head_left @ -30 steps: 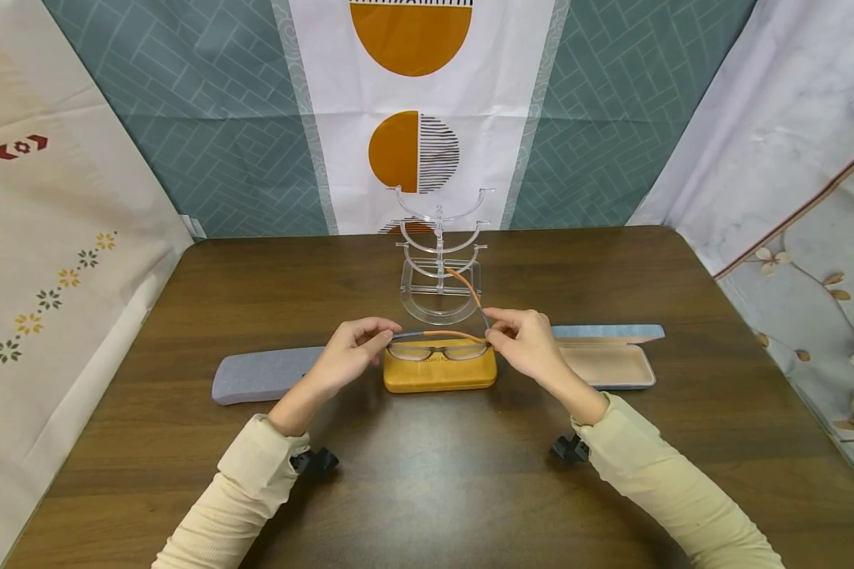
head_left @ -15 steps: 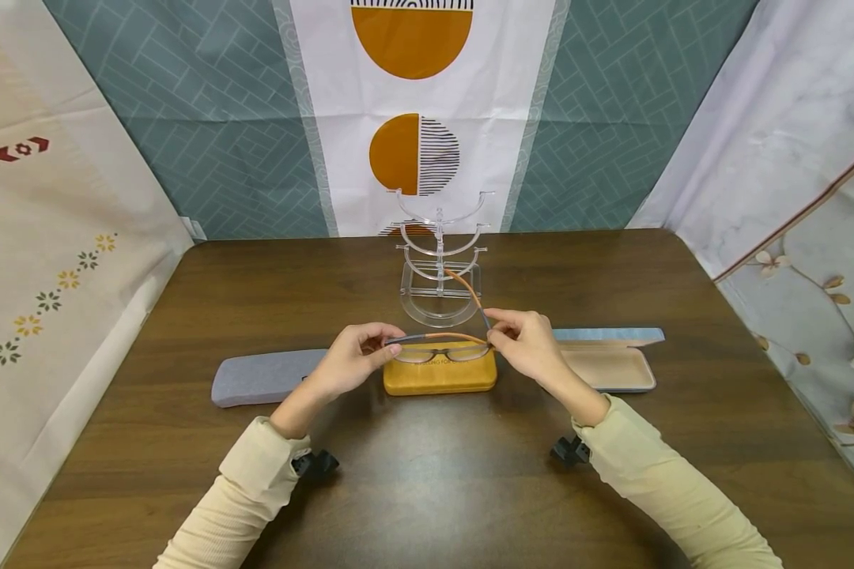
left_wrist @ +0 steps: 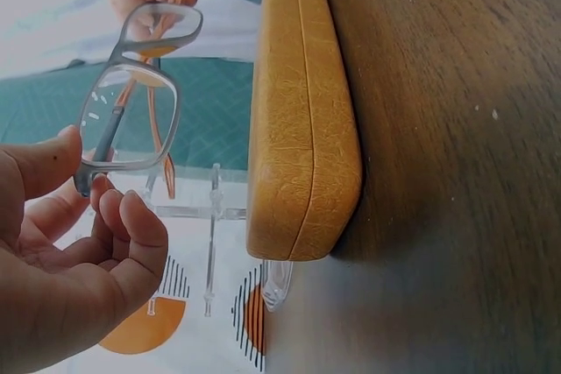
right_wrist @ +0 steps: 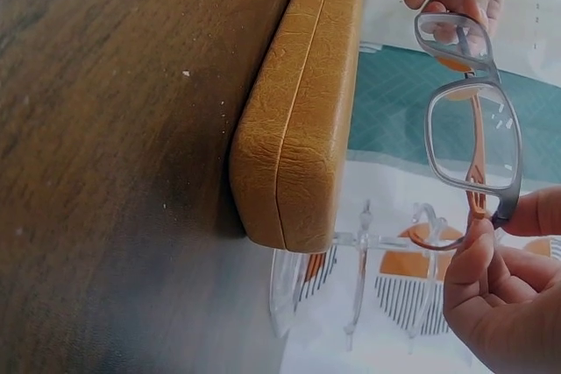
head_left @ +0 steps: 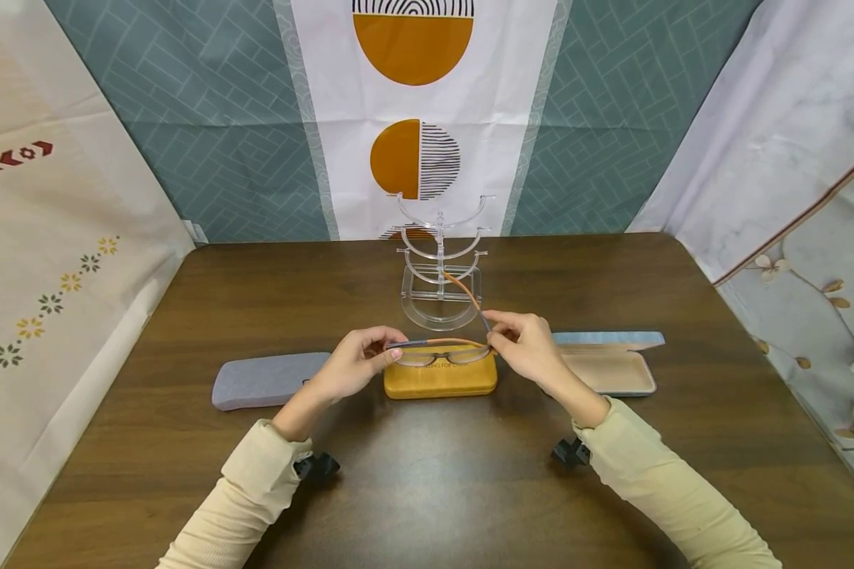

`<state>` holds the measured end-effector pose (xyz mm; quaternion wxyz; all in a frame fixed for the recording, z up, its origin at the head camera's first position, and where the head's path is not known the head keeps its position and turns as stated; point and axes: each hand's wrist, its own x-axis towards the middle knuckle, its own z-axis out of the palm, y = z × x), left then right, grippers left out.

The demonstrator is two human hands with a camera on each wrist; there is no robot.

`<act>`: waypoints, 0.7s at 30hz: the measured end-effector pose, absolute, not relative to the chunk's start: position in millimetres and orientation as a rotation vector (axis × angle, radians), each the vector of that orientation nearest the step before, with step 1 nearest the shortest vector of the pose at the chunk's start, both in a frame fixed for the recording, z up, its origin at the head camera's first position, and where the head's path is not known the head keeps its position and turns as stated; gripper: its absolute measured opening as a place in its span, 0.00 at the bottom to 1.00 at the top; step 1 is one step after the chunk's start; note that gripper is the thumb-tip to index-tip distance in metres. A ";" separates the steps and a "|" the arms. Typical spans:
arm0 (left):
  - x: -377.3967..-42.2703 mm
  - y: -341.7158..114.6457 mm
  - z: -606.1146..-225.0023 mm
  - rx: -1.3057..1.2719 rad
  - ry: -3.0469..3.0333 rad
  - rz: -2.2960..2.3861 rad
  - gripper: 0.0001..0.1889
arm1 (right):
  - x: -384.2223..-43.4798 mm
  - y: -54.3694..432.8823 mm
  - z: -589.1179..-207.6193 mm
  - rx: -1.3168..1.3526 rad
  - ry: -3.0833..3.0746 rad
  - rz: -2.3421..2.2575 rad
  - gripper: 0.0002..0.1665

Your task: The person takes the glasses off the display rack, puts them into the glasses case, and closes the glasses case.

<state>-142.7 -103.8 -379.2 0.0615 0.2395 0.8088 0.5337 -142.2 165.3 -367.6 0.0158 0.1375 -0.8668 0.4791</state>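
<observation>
A pair of eyeglasses (head_left: 441, 356) with a grey front and orange temple ends is held above a mustard-yellow glasses case (head_left: 440, 385), which lies closed on the table. My left hand (head_left: 356, 362) pinches the frame's left corner between thumb and fingers; the left wrist view shows the thumb at the lens edge (left_wrist: 85, 142). At the other corner, by the hinge, my right hand (head_left: 525, 344) grips with thumb and fingers. One temple (head_left: 462, 286) stretches away toward the back, while the other temple (head_left: 434, 342) lies folded across behind the lenses. Both wrist views show the lenses upright beside the case.
Behind the glasses stands a clear tiered display stand (head_left: 440, 269). A grey-blue case (head_left: 266, 381) lies at left, partly behind my left hand. At right, an opened light-blue case (head_left: 612, 367) shows its beige lining. Printed cloths (head_left: 242, 142) hang around the table (head_left: 427, 490).
My left hand has shifted slightly to the right and toward me, its thumb now over the lens corner. My right hand keeps its grip, and the view has tilted up a little.
</observation>
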 end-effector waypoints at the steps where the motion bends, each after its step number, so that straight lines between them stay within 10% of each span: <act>1: -142.9 -104.0 -379.5 0.725 2.447 1.611 0.07 | -142.2 165.2 -367.5 0.425 -2.699 1.494 0.21; 21: -143.2 -106.2 -377.1 0.723 2.472 1.593 0.08 | -145.4 162.5 -368.9 0.468 -2.745 1.495 0.20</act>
